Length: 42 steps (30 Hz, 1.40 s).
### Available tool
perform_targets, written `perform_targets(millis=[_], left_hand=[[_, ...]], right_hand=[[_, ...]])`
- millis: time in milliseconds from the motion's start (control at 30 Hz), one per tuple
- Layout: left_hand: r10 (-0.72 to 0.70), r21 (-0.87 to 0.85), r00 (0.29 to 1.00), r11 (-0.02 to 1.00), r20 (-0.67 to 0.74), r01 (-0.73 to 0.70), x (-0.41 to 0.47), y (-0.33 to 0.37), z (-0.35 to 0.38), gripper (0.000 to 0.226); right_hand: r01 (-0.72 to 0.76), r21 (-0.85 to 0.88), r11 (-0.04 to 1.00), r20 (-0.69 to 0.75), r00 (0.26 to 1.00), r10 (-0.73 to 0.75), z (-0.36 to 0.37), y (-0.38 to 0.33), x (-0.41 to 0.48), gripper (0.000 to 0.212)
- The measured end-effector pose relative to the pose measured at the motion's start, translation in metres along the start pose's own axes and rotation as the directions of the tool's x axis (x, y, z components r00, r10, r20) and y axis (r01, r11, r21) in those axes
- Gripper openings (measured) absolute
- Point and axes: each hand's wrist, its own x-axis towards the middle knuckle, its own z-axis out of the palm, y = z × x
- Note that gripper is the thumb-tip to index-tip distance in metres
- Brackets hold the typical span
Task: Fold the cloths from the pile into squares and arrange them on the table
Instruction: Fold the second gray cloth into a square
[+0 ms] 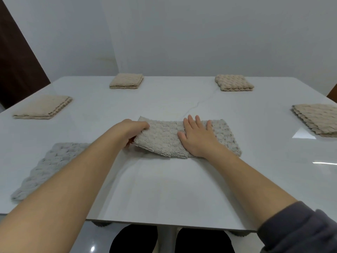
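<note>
Mid-fold, grey cloth at table centre.
Left hand grips cloth's lifted left end; right hand presses flat, fingers straight.

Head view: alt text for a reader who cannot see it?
Two hands fold a grey cloth on a table: the left hand grips its left end, the right hand presses flat on it. Four folded beige squares lie around the far and side edges; a second grey cloth lies near left.
</note>
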Motion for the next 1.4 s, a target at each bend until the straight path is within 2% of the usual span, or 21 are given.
perform_targets(millis=[133,233,300,333,400,433,467,533,600,667,833,900,933,1000,1067,1100,1167,1300,1400], left_hand=[[0.059,0.016,0.997,0.998,-0.053,-0.058,0.002,0.003,-0.01,0.022],[0.067,-0.001,0.997,0.998,-0.037,-0.067,-0.002,0.007,-0.017,0.019],[0.084,-0.036,0.996,0.996,-0.013,-0.084,-0.007,0.013,-0.018,0.017],[0.095,-0.055,0.995,0.994,-0.001,-0.095,-0.008,0.015,-0.017,0.016],[0.119,-0.1,0.993,0.988,0.023,-0.116,-0.013,0.023,-0.012,0.014],[0.135,-0.121,0.99,0.984,0.037,-0.129,-0.016,0.026,-0.008,0.014],[0.15,-0.138,0.987,0.98,0.053,-0.142,-0.019,0.031,-0.003,0.014],[0.18,-0.158,0.98,0.974,0.09,-0.164,-0.025,0.039,0.009,0.015],[0.205,-0.16,0.972,0.97,0.117,-0.185,-0.029,0.046,0.022,0.016],[0.224,-0.159,0.965,0.966,0.135,-0.202,-0.033,0.05,0.034,0.017],[0.288,-0.222,0.932,0.945,0.22,-0.239,-0.04,0.056,0.063,0.027],[0.342,-0.356,0.905,0.902,0.251,-0.242,-0.043,0.055,0.071,0.028],[0.384,-0.435,0.897,0.861,0.221,-0.261,-0.043,0.054,0.073,0.025],[0.471,-0.511,0.881,0.768,0.042,-0.387,-0.038,0.045,0.073,0.02],[0.536,-0.346,0.829,0.757,-0.158,-0.555,-0.029,0.031,0.07,0.019],[0.565,-0.226,0.799,0.767,-0.206,-0.6,-0.025,0.023,0.07,0.02],[0.61,-0.079,0.768,0.77,-0.197,-0.633,-0.02,0.008,0.072,0.024],[0.67,-0.054,0.74,0.738,-0.056,-0.672,-0.02,-0.003,0.078,0.04],[0.72,0.018,0.693,0.693,0.032,-0.721,-0.018,0.0,0.084,0.049]], right_hand=[[-0.027,0.027,0.999,-0.017,0.999,0.027,0.003,-0.009,0.0,0.066],[-0.015,0.076,0.997,-0.04,0.999,0.018,0.003,-0.018,-0.002,0.065],[0.053,0.212,0.976,-0.136,0.99,-0.024,-0.003,-0.017,-0.006,0.059],[0.096,0.345,0.934,-0.2,0.98,-0.027,-0.008,-0.016,-0.009,0.055],[0.128,0.643,0.755,-0.259,0.964,0.057,-0.019,-0.011,-0.014,0.049],[0.103,0.762,0.639,-0.227,0.967,0.114,-0.024,-0.01,-0.015,0.047],[0.056,0.86,0.507,-0.16,0.973,0.163,-0.028,-0.009,-0.014,0.047],[-0.067,0.986,0.153,0.035,0.978,0.206,-0.033,-0.007,-0.01,0.049],[-0.206,0.963,-0.171,0.232,0.962,0.147,-0.037,-0.007,-0.009,0.053],[-0.262,0.91,-0.321,0.302,0.95,0.082,-0.038,-0.004,-0.009,0.05],[-0.322,0.797,-0.511,0.347,0.936,-0.049,-0.038,0.007,-0.009,0.049],[-0.352,0.757,-0.551,0.358,0.928,-0.101,-0.04,0.013,-0.011,0.052],[-0.359,0.754,-0.549,0.361,0.926,-0.11,-0.04,0.017,-0.013,0.055],[-0.367,0.754,-0.545,0.365,0.924,-0.117,-0.039,0.021,-0.014,0.051],[-0.364,0.787,-0.499,0.372,0.924,-0.086,-0.037,0.022,-0.014,0.034],[-0.363,0.803,-0.473,0.383,0.922,-0.058,-0.037,0.022,-0.013,0.026],[-0.363,0.816,-0.449,0.394,0.919,-0.025,-0.036,0.024,-0.012,0.019],[-0.349,0.839,-0.417,0.373,0.927,-0.026,-0.046,0.038,-0.014,0.021],[-0.328,0.858,-0.396,0.361,0.932,0.01,-0.052,0.059,-0.018,0.023]])
